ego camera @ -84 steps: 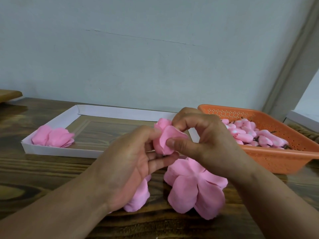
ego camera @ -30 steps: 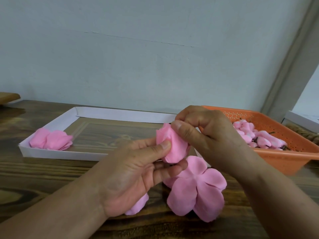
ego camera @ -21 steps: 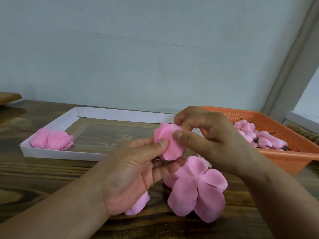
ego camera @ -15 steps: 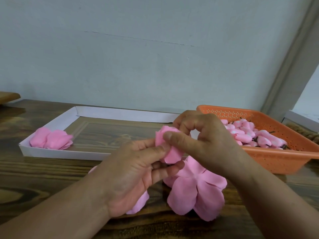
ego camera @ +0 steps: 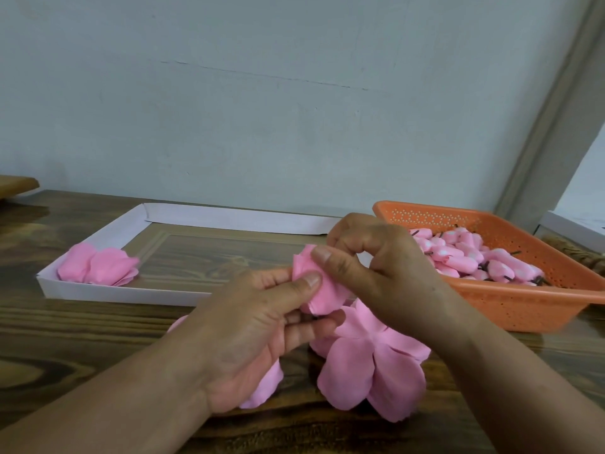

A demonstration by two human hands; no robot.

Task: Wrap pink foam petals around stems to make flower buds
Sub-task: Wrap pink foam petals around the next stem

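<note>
the pink foam bud (ego camera: 319,288) sits between both hands above the wooden table (ego camera: 65,326); left hand (ego camera: 258,326) pinches it with its thumb, right hand (ego camera: 376,273) pinches its top edge, loose pink petals (ego camera: 370,371) lying just below.
</note>
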